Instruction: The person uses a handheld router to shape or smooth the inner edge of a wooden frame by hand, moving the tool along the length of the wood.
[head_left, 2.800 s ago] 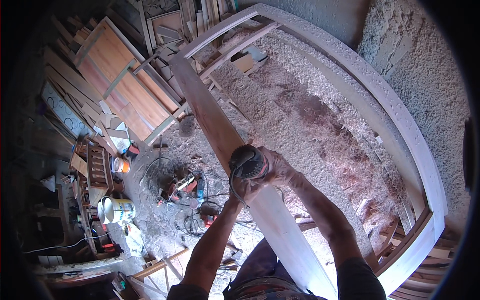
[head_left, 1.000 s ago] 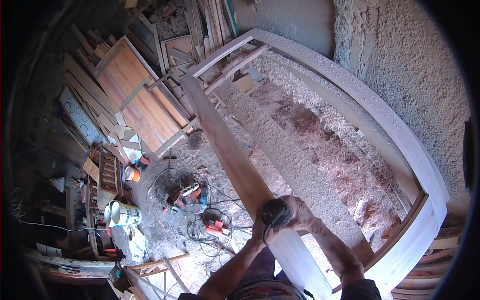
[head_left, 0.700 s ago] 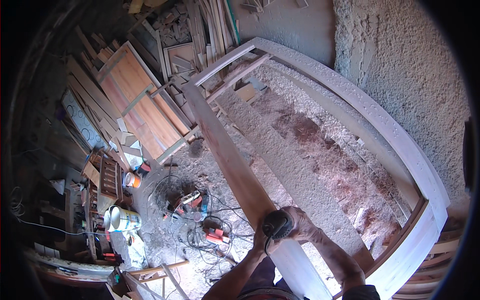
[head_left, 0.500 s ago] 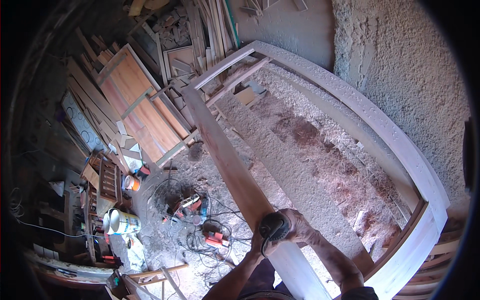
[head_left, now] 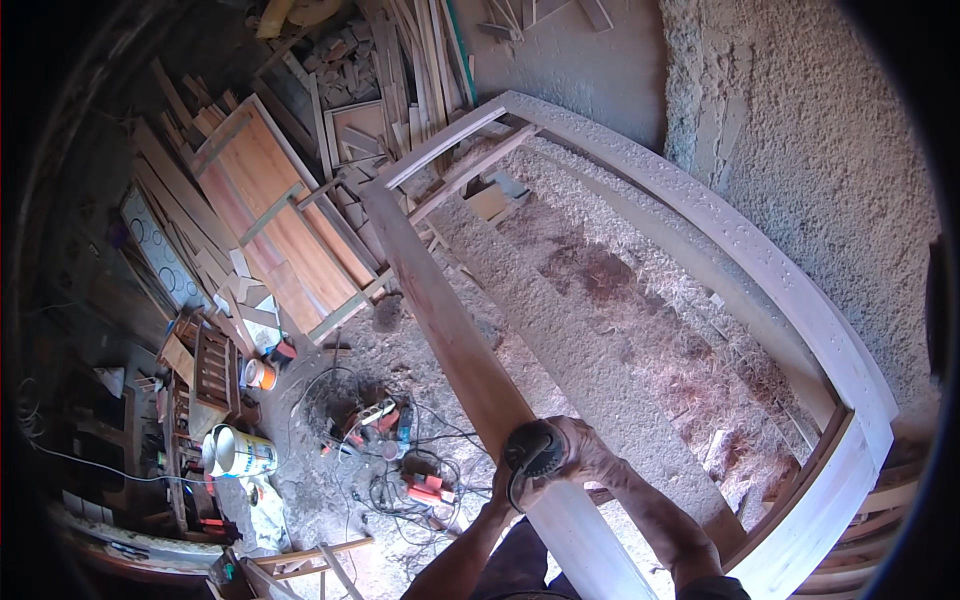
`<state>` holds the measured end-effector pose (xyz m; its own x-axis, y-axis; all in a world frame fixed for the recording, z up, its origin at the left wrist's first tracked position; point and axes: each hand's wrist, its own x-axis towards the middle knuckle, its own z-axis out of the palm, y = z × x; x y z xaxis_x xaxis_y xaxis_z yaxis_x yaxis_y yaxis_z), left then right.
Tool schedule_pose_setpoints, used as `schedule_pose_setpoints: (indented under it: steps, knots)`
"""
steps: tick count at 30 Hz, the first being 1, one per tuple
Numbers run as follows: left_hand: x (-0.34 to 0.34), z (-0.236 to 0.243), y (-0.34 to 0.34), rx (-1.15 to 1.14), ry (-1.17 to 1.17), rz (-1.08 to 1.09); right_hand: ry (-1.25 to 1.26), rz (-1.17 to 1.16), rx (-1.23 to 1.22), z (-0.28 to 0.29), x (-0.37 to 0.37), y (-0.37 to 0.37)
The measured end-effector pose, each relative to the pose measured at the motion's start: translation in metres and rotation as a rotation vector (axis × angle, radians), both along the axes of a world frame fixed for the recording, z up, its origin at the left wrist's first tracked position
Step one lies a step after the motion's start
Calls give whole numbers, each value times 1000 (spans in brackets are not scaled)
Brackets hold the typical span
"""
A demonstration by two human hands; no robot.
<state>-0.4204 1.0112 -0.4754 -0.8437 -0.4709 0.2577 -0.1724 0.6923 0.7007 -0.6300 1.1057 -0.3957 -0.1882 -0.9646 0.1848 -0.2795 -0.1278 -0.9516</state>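
Observation:
My left hand [head_left: 503,491] and my right hand [head_left: 582,450] grip a black power tool [head_left: 533,450] with a cord looping down beside it. The tool sits on a long wooden board [head_left: 430,290], which runs from my body to the far end of a large wooden frame [head_left: 770,270] with a curved outer side. The board is pale below the tool and warmer brown beyond it. My fingers wrap round the tool body and are partly hidden by it.
Power tools with tangled cables [head_left: 425,490] lie on the dusty floor at left, near white buckets [head_left: 240,450] and a wooden slatted piece [head_left: 215,365]. Panels [head_left: 280,220] and offcuts lean at the back left. A rough plastered wall [head_left: 800,150] stands at right.
Since 2.8 seconds ago the tool has slid nearer to me along the board, then shifted slightly away again. The view has tilted, so the surroundings appear lower.

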Motion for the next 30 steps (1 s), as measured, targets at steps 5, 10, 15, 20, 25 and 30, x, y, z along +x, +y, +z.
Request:
schedule_pose_setpoints:
  steps: [5, 10, 15, 20, 25, 30]
  knots:
    - [-2, 6, -14, -186, -19, -18, -27, -4, -31, -3, 1, -12]
    - [-8, 4, -22, -26, 53, -39, -127, 9, -47, 4, -2, -23]
    - [-13, 8, -31, -120, 0, -57, -52, 0, -45, 1, -6, -30]
    - [-10, 10, -45, 122, 34, -95, -9, -13, -2, 3, -2, -42]
    - [-26, 32, -49, -178, 11, -90, -79, 20, -32, -14, -12, -48]
    - [-22, 17, -71, -263, 104, -108, -59, 21, -55, 0, -12, -61]
